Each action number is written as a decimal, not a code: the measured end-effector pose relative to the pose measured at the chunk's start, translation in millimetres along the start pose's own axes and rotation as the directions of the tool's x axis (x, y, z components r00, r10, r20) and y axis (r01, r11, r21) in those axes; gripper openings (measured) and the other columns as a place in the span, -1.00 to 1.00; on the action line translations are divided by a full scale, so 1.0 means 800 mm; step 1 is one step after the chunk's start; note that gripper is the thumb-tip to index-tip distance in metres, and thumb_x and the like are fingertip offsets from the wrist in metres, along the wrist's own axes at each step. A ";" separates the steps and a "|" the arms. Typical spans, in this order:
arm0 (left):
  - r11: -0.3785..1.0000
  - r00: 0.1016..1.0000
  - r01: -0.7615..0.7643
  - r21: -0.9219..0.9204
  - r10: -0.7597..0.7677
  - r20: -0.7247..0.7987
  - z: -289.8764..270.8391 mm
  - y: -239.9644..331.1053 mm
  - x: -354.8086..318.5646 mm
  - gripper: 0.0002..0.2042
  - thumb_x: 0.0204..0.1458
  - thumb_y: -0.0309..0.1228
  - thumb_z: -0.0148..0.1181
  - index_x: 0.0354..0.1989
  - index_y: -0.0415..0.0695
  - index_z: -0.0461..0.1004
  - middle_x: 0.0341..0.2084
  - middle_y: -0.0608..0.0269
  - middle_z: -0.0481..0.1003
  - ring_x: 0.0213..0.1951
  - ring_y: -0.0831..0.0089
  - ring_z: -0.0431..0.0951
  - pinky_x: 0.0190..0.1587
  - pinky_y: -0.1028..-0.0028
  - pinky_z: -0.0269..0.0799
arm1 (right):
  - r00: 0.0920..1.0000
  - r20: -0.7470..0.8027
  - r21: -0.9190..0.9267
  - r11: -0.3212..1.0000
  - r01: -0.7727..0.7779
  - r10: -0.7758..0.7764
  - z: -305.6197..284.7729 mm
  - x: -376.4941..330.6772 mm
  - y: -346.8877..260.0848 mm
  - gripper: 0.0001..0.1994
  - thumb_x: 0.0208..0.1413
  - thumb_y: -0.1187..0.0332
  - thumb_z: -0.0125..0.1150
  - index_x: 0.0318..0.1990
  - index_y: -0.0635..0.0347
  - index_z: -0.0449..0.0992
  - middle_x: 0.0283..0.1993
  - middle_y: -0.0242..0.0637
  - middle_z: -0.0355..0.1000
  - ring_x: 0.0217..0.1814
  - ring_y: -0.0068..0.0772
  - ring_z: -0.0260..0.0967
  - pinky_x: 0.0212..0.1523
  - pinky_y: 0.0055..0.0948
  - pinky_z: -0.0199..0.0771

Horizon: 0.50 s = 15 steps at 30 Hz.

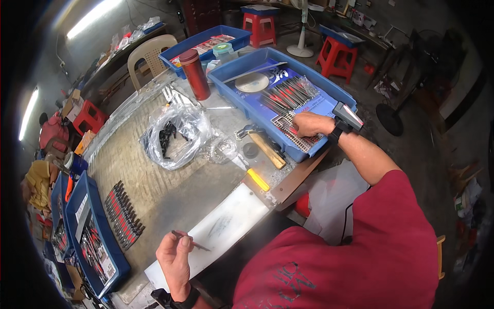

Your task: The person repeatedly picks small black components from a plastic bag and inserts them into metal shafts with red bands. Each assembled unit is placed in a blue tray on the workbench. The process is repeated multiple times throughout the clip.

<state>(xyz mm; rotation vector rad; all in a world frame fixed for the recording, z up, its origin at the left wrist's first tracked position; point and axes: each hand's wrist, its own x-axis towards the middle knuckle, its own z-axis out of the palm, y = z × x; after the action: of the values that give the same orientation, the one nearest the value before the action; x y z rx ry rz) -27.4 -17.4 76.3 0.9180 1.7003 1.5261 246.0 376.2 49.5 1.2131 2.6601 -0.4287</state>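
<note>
My left hand (175, 255) pinches a thin dark pointed rod (194, 242) over the near end of a white board (237, 208) along the table's front edge. The board's middle carries a grey smudge. My right hand (311, 125) reaches into a large blue tray (285, 147), its fingers bent down onto a rack with rows of small slots (303, 144). What those fingertips hold, if anything, is hidden. Beyond the hand, many slim black-and-red pieces (288, 95) lie side by side on a blue printed sheet, beside a round pale disc (252, 82).
A hammer (265, 149) and a yellow-handled tool (257, 179) lie between board and tray. Left of them sits a clear plastic bag (177, 136) with black parts. A row of black-and-red pieces (123, 213) lies near another blue tray (98, 232). A red tumbler (194, 77) stands at the back.
</note>
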 end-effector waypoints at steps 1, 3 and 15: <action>1.000 1.000 -0.004 0.012 0.005 -0.005 0.001 -0.001 0.000 -0.84 0.11 -0.40 0.20 -0.33 -0.27 0.45 -0.52 0.32 0.45 -0.45 0.58 0.41 -0.35 0.59 0.33 | 1.000 0.005 -0.011 1.000 0.006 -0.006 0.001 0.001 0.001 -0.78 -0.15 0.50 0.09 -0.36 0.52 0.52 -0.34 0.20 0.47 -0.27 0.05 0.50 -0.31 -0.16 0.46; 1.000 1.000 -0.022 0.020 0.022 -0.008 0.003 -0.002 0.000 -0.82 0.11 -0.37 0.21 -0.36 -0.25 0.43 -0.53 0.30 0.45 -0.48 0.57 0.42 -0.38 0.59 0.33 | 1.000 0.020 -0.041 0.999 0.009 -0.008 0.001 0.003 0.003 -0.78 -0.16 0.50 0.09 -0.36 0.53 0.51 -0.35 0.21 0.47 -0.27 0.04 0.51 -0.31 -0.16 0.46; 0.999 0.998 -0.034 -0.030 0.032 -0.055 0.000 -0.005 -0.007 -0.84 0.14 -0.39 0.15 -0.36 -0.23 0.41 -0.52 0.29 0.44 -0.49 0.56 0.41 -0.39 0.58 0.34 | 0.997 -0.045 0.070 0.996 -0.061 0.065 -0.020 -0.008 0.009 -0.76 -0.22 0.41 0.14 -0.40 0.44 0.53 -0.43 0.19 0.45 -0.35 0.05 0.49 -0.34 -0.14 0.43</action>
<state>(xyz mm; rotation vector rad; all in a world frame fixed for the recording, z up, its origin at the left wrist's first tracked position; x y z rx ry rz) -24.8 -22.3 72.4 0.9000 1.7025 1.6080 254.5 381.3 64.8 1.3391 2.6580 -0.4915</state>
